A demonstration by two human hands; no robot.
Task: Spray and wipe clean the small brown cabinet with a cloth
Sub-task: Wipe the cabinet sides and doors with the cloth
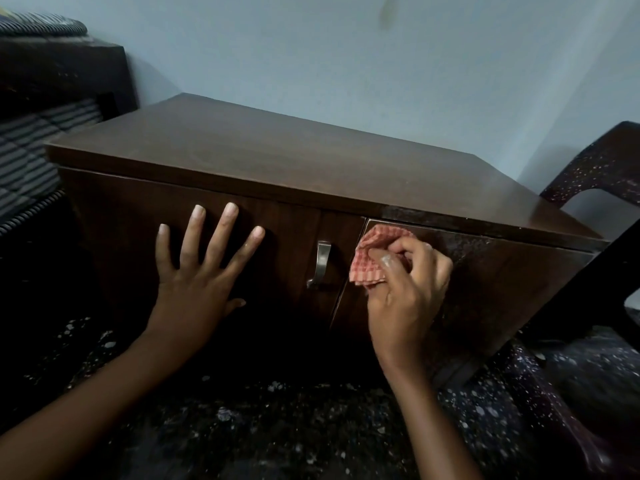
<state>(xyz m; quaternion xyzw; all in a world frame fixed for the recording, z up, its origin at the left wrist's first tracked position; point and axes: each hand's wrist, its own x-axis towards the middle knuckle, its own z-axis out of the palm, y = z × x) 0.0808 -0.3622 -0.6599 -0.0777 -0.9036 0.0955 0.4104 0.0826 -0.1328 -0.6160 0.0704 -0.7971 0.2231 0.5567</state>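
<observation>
The small brown cabinet (277, 157) fills the middle of the view. The left hand (194, 278) lies flat on its left door (114, 220), fingers spread, probably to brace it shut. The right hand (408, 289) pinches the bunched checked cloth (370, 258) against the right door (502, 271), at three o'clock from the handle (320, 265).

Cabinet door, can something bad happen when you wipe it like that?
1. The right door looks slightly ajar, so the right hand pushing the cloth near its edge might swing it and trap the hand in the gap.
2. The cloth sits close to the handle and could snag on it.
3. The left hand lies flat on the left door and may leave fingermarks.
</observation>
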